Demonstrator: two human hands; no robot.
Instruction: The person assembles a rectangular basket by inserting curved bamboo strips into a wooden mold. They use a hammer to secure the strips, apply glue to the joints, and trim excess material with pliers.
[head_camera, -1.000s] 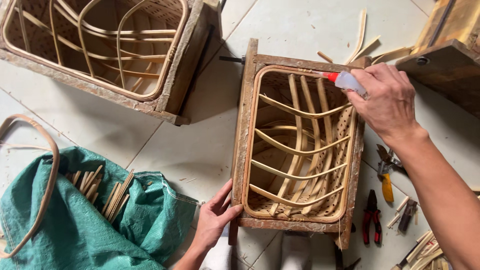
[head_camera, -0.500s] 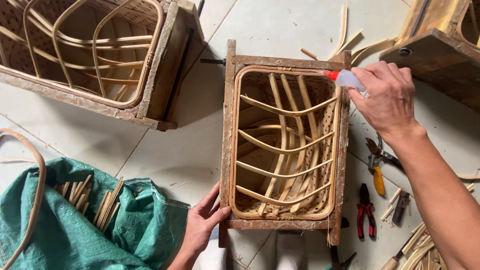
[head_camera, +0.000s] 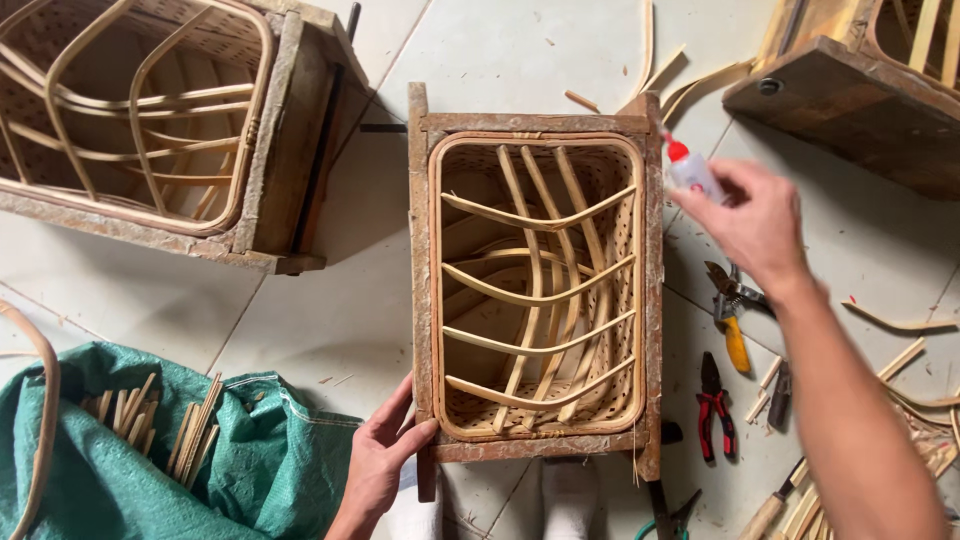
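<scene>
Head view: looking straight down on a tiled floor (head_camera: 500, 50), a person's two bare hands at work.
Centre piece: wooden box mould (head_camera: 424, 250) standing open side up, a rattan basket frame (head_camera: 540, 290) fitted inside it, curved strips crossing over a perforated base.
Left hand (head_camera: 380, 465): open, fingers spread, palm pressed against the near left corner of the mould; grips nothing.
Right hand (head_camera: 752, 222): closed around a small glue bottle (head_camera: 690, 170) with a red tip, held in the air just off the mould's far right corner, tip clear of the wood.
Left of mould: second mould with frame (head_camera: 150, 130), well apart.
Near left: green woven sack (head_camera: 270, 460) holding short cane sticks (head_camera: 150, 425).
Right of mould: yellow-handled cutters (head_camera: 733, 325) and red-handled pliers (head_camera: 715, 405) on the floor, loose cane offcuts (head_camera: 900, 325) around them.
Top right: third wooden mould (head_camera: 850, 90), partly cut off.
</scene>
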